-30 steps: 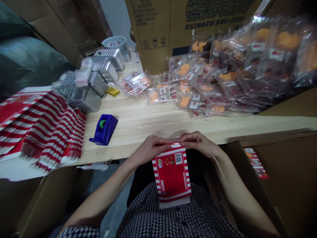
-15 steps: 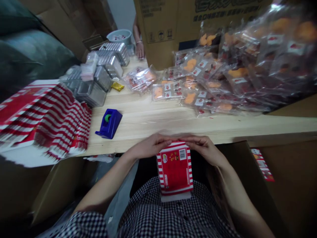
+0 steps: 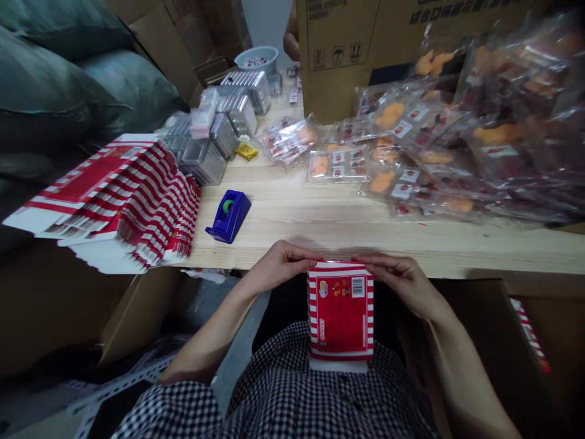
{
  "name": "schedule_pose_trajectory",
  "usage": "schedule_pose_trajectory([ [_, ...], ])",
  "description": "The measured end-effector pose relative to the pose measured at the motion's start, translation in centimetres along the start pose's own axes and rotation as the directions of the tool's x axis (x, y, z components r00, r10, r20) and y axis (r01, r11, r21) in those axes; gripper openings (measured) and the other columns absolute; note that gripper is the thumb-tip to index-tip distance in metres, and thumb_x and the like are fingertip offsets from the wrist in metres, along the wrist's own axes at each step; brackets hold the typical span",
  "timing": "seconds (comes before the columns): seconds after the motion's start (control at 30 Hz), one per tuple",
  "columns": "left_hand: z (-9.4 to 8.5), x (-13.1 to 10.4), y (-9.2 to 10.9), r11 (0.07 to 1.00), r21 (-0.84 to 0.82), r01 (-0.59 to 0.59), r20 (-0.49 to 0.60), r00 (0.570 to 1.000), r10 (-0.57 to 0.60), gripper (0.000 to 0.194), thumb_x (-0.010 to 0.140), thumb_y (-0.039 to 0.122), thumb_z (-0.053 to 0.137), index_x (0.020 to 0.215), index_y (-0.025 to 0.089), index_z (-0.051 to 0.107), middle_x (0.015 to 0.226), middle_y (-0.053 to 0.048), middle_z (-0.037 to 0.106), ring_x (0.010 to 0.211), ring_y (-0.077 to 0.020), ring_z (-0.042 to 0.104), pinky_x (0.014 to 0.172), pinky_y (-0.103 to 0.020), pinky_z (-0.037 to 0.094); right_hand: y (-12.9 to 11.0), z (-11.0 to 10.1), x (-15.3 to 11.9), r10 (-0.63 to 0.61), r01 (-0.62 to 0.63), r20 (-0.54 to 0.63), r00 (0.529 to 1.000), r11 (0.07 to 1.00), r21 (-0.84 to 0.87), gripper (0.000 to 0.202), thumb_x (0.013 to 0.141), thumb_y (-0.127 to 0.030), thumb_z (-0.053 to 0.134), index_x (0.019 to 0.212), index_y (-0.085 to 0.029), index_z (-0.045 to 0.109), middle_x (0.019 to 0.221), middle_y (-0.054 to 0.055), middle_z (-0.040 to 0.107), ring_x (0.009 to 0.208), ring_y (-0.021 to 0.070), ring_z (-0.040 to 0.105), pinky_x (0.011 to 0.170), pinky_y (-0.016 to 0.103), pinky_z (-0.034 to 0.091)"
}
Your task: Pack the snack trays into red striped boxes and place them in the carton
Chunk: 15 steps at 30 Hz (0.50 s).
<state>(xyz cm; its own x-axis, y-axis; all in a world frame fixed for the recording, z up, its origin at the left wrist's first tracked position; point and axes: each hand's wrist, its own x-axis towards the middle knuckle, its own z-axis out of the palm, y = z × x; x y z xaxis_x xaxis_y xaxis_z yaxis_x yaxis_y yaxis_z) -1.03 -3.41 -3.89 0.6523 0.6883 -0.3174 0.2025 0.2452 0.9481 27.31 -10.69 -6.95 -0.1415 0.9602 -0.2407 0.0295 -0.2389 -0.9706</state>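
Observation:
A red box with white stripes (image 3: 342,311) stands against the checked shirt at the table's front edge, its printed face with a barcode towards me. My left hand (image 3: 286,265) pinches its upper left corner between thumb and fingers. At the upper right corner, my right hand (image 3: 397,274) grips it the same way. A pale flap sticks out at the box's lower end. On the table to the left sits a blue tape dispenser (image 3: 232,218) with a green core. Further left lies a pile of flat red-and-white striped boxes (image 3: 132,204).
Bagged toy packs (image 3: 411,152) heap up at the right. Clear plastic cases (image 3: 205,152), a yellow packet (image 3: 247,150) and a basin (image 3: 258,58) stand at the back left. Behind a large carton (image 3: 338,73) shows part of another person's hand (image 3: 291,44).
The view has swung left, so the table things appear further right. My fingers have spread out along the box's top edge to its corners. The other person's hand has pulled back from the table.

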Motion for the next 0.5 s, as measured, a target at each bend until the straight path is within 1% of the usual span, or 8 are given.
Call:
schedule_pose_trajectory([
  [0.07,0.5,-0.2,-0.1,0.998,0.057,-0.019,-0.047,0.999,0.022,0.028,0.09,0.031,0.069,0.115,0.021,0.076,0.112,-0.007,0.078,0.099,-0.0201,0.075,0.096,-0.036,0.056,0.0,0.1,-0.2,0.014,-0.014,-0.011,1.0,1.0,0.009,0.03,0.084,-0.049,0.075,0.108,-0.031,0.08,0.119,0.005,0.077,0.113,0.0262,0.07,0.105,0.046,0.052],
  [0.17,1.3,-1.0,-0.1,0.988,0.144,-0.054,-0.07,0.995,0.065,0.029,0.095,0.033,0.062,0.119,0.022,0.075,0.111,-0.007,0.078,0.099,-0.021,0.074,0.094,-0.038,0.057,0.1,0.3,-0.5,0.038,-0.038,-0.029,0.999,0.999,0.019,0.031,0.084,-0.048,0.075,0.108,-0.03,0.08,0.12,0.005,0.077,0.113,0.0264,0.07,0.107,0.047,0.051],
  [0.27,2.3,-2.4,-0.4,0.967,0.238,-0.087,-0.105,0.988,0.115,0.034,0.096,0.033,0.06,0.129,0.027,0.068,0.124,-0.006,0.074,0.112,-0.0237,0.07,0.103,-0.044,0.053,0.1,0.5,-0.8,0.059,-0.057,-0.042,0.997,0.997,0.044,0.03,0.083,-0.047,0.076,0.108,-0.03,0.079,0.117,0.005,0.078,0.11,0.0259,0.071,0.107,0.049,0.05],
  [0.37,3.5,-3.7,-1.0,0.948,0.304,-0.097,-0.203,0.965,0.164,0.045,0.092,0.033,0.067,0.137,0.03,0.061,0.136,-0.005,0.067,0.125,-0.0267,0.063,0.113,-0.051,0.045,0.4,0.7,-0.9,0.056,-0.053,-0.049,0.997,0.997,0.061,0.031,0.083,-0.047,0.076,0.109,-0.03,0.079,0.114,0.005,0.079,0.107,0.0259,0.072,0.107,0.051,0.049],
  [0.43,4.1,-4.1,-1.5,0.942,0.318,-0.108,-0.246,0.95,0.192,0.048,0.092,0.031,0.068,0.139,0.031,0.06,0.138,-0.005,0.065,0.128,-0.0268,0.061,0.115,-0.053,0.042,0.6,0.7,-1.0,0.048,-0.045,-0.056,0.997,0.997,0.059,0.03,0.084,-0.047,0.076,0.109,-0.031,0.079,0.114,0.004,0.079,0.106,0.0259,0.072,0.107,0.052,0.049],
  [0.5,4.6,-4.2,-1.9,0.944,0.304,-0.13,-0.266,0.94,0.215,0.044,0.093,0.029,0.066,0.137,0.03,0.062,0.138,-0.005,0.066,0.128,-0.0258,0.061,0.115,-0.052,0.043,0.7,0.6,-1.0,0.049,-0.046,-0.062,0.997,0.997,0.057,0.029,0.084,-0.046,0.076,0.109,-0.032,0.079,0.115,0.004,0.079,0.107,0.0259,0.072,0.107,0.051,0.05],
])
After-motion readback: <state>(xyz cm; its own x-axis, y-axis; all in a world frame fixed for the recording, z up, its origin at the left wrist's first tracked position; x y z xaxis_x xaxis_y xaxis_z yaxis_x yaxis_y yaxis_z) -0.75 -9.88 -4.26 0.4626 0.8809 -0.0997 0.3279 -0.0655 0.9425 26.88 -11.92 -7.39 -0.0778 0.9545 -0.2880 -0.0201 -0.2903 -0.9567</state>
